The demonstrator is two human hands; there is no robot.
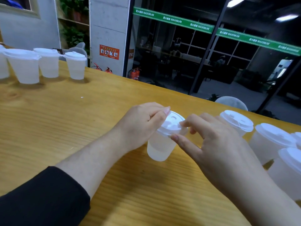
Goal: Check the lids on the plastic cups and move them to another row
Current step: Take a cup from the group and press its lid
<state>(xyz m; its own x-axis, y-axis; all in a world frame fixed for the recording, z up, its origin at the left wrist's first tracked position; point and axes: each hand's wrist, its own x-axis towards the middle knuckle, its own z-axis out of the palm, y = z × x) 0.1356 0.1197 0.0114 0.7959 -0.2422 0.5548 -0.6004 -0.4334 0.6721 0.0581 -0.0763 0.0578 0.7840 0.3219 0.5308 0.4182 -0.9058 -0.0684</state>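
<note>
My left hand (143,123) curls round the near-left edge of the lid (171,123), thumb lying over its top rim, while my right hand (216,141) pinches the right edge between thumb and fingertips (183,123); both grip the same lid, and neither holds the cup's body. The cup (160,147) stands between my hands on the table (65,119), tilted a little with its top leaning toward my right hand. Far off beyond my left hand, near the table's back edge, stand the checked cups (48,64), lidded and in a loose row. Just beyond my right hand sit the waiting cups (267,141), crowded close, some touching. To do this check well, I think I should press evenly round the whole rim, working thumbs along it rather than squeezing one spot, since the thin wall looks easy to dent and the tilt could tip the cup if I push sideways. I would settle it flat first, feel for any lifted edge, then carry it by the body to the far row, clear of my left sleeve (40,198).
</note>
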